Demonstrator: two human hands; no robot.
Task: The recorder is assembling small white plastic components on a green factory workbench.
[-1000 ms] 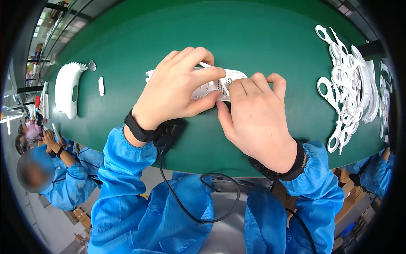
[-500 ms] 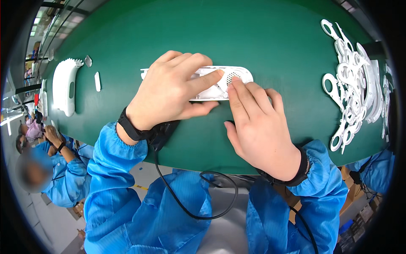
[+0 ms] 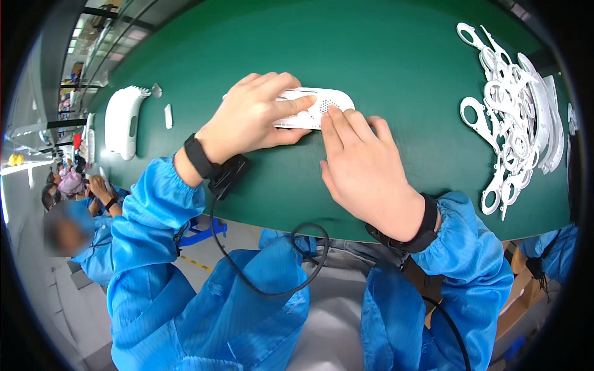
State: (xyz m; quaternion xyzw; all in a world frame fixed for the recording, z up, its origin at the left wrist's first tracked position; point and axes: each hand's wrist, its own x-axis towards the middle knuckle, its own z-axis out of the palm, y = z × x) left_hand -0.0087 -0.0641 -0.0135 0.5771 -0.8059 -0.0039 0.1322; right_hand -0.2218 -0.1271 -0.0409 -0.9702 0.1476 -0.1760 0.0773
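Note:
A long white plastic housing (image 3: 301, 122) with a rounded right end and a patch of small round holes lies at the middle of the green table. My left hand (image 3: 250, 112) grips its left part, with the index finger on top and the thumb along its near edge. The left end is mostly hidden under that hand. My right hand (image 3: 366, 170) rests its fingertips on the housing beside the holes, fingers stretched out and thumb apart. Whether a small piece lies under those fingertips, I cannot tell.
At the right lies a heap of white plastic ring-shaped parts (image 3: 510, 117) with curved strips. A curved white shell (image 3: 122, 123) stands at the left, near a small white strip (image 3: 168, 116) and a greyish piece (image 3: 156, 90). Another person (image 3: 102, 238) sits beyond the left edge.
The view has shifted slightly, so the table things appear moved. Both hands keep their places on the housing, the right fingertips still by the holes.

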